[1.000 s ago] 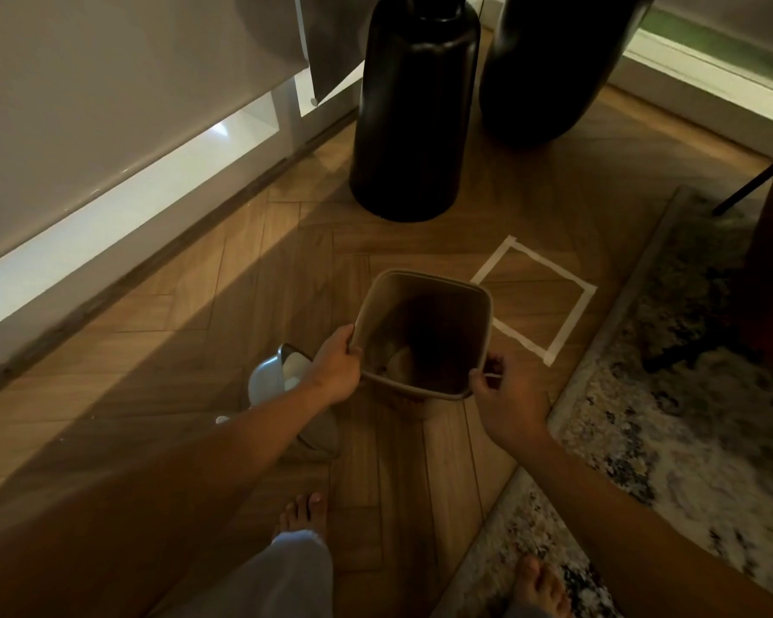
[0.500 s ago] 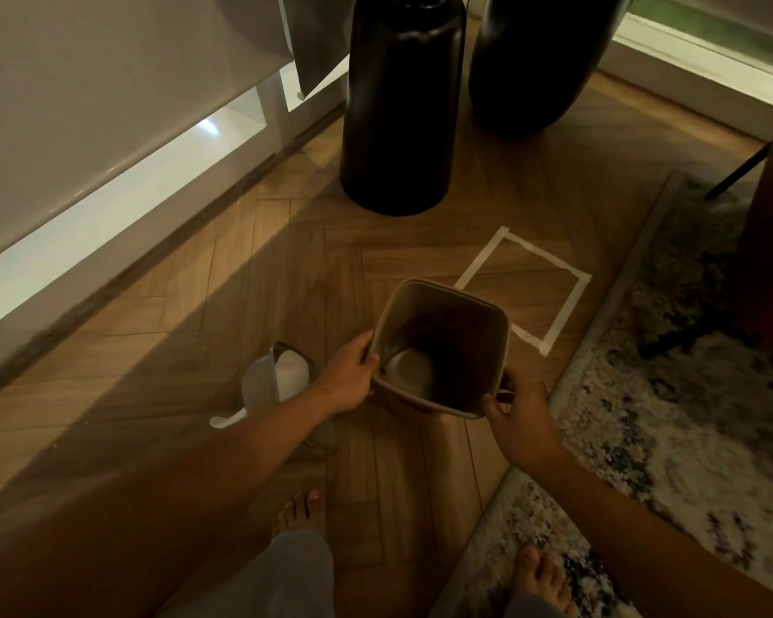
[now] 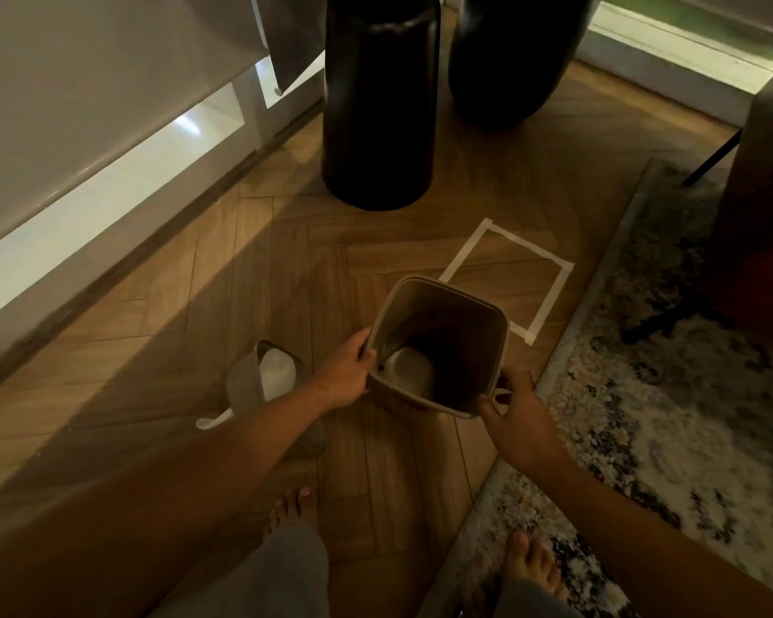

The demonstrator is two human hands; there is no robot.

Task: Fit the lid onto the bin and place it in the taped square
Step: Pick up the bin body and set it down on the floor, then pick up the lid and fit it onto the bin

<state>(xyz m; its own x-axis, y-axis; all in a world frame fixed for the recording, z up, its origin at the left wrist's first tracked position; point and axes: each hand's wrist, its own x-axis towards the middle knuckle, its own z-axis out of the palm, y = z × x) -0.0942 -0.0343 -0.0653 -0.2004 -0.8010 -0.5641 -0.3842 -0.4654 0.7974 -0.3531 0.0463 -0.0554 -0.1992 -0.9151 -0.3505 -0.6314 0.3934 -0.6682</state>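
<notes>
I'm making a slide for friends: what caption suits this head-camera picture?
Both hands, left and right, hold an open, square tan plastic bin near a white taped square; its lid lies on the wooden floor.

tan bin [image 3: 438,345], white tape (mottled rug [image 3: 670,394])

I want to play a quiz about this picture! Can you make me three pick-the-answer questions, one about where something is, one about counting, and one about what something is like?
1. Where is the lid?
A. On the bin
B. On the floor, left of the bin
C. Inside the taped square

2. How many tall black vases stand on the floor?
A. One
B. Two
C. Four

3. What is the bin like now?
A. Open on top, held by both hands
B. Closed with its lid
C. Lying alone on the rug

Answers:
1 B: the lid lies on the wood floor behind the left hand.
2 B: one vase stands beside another.
3 A: the left hand and right hand grip the rim, and you can see the bottom inside.
</notes>
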